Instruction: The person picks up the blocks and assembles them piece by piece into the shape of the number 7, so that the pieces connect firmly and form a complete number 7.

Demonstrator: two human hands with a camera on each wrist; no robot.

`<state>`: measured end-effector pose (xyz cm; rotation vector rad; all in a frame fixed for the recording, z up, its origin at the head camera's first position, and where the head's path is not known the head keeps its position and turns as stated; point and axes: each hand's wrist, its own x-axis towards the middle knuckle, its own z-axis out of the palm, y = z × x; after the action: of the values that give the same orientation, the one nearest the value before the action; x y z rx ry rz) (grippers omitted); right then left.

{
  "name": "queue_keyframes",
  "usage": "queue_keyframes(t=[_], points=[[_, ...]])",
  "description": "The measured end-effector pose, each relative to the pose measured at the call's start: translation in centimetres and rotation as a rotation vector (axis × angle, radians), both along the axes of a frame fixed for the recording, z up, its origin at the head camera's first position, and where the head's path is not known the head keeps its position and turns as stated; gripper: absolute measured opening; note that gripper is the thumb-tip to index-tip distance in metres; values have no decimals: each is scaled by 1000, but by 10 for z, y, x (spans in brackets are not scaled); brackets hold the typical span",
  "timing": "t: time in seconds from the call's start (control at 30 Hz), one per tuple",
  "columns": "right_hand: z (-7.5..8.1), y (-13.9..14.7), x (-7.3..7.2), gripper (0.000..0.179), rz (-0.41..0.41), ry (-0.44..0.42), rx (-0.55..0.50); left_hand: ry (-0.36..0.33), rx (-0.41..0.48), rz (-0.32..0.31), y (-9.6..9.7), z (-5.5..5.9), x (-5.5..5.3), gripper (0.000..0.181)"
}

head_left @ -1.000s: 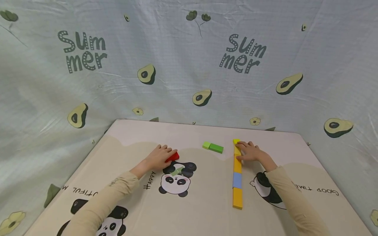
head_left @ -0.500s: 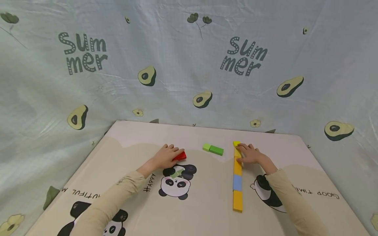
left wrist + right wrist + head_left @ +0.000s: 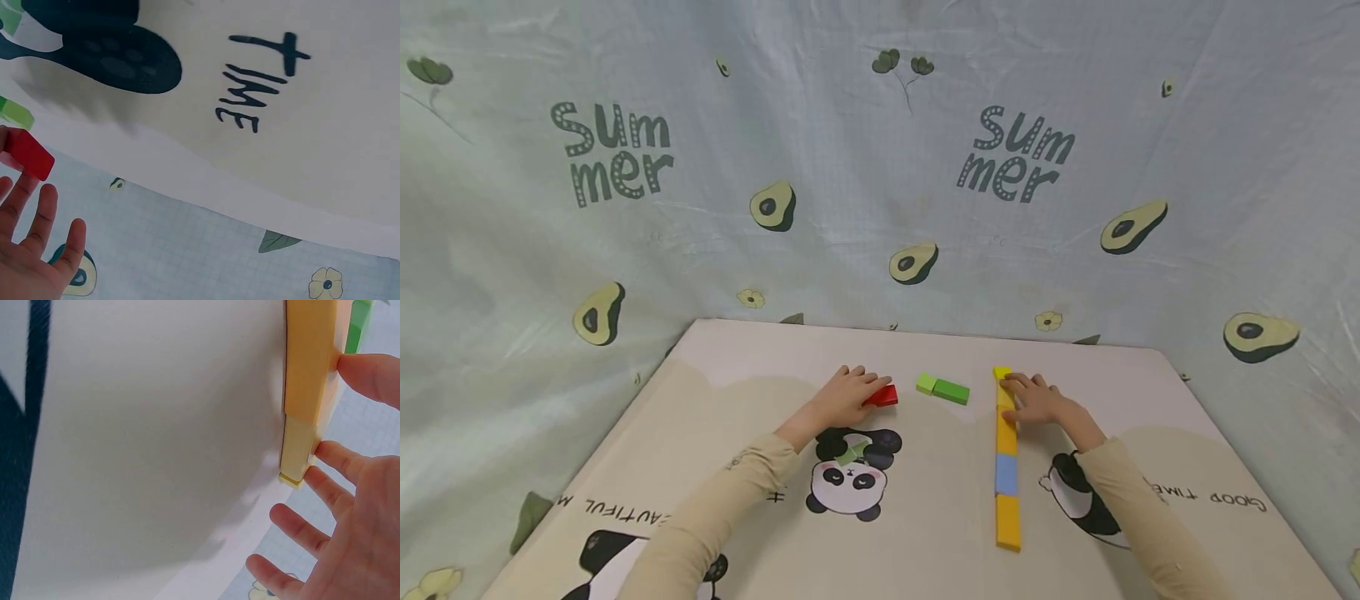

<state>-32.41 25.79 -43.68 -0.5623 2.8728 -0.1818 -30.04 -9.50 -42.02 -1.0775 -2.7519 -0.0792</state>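
Observation:
My left hand (image 3: 844, 397) pinches a red block (image 3: 884, 396) between thumb and fingers, a little left of the green blocks. In the left wrist view the red block (image 3: 32, 153) sticks out past the fingers, and the other fingers are spread; the thumb is hidden. On the right, a lengthwise row of blocks lies on the table: yellow ones (image 3: 1006, 427) with a blue block (image 3: 1006, 475) among them. My right hand (image 3: 1043, 400) rests its thumb and fingertips on the row's far part. In the right wrist view those fingers look fairly straight against the yellow block (image 3: 299, 447).
A light green block (image 3: 927, 383) and a darker green block (image 3: 952, 392) lie end to end between my hands. The table (image 3: 925, 533) has panda prints and lettering. Behind it hangs a pale curtain (image 3: 820, 117) with avocado prints.
My left hand has moved right with the red block, closer to the green blocks. The right hand stays at the far end of the row. The head view has tilted up slightly.

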Motion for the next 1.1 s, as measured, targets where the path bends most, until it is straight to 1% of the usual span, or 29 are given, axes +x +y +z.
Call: queue_keyframes(t=[0.1,0.3,0.47,0.6,0.93,1.1], points=[[1,0,0,62,-3,-9,4,0,-6,1,7,2,-5,44],[3,-3,3,62,-17,-18,-29,18,2,0,21,1,-12,42],[4,-5,4,61,-18,-20,-31,17,-1,9,35,2,-21,42],[5,-5,3,60,-23,-21,-29,41,-7,6,47,6,-29,41],[3,-4,3,60,-30,-35,-26,125,-41,-23,76,11,-42,32],[5,-4,2,60,-39,-28,-22,145,-39,-13,91,15,-48,26]])
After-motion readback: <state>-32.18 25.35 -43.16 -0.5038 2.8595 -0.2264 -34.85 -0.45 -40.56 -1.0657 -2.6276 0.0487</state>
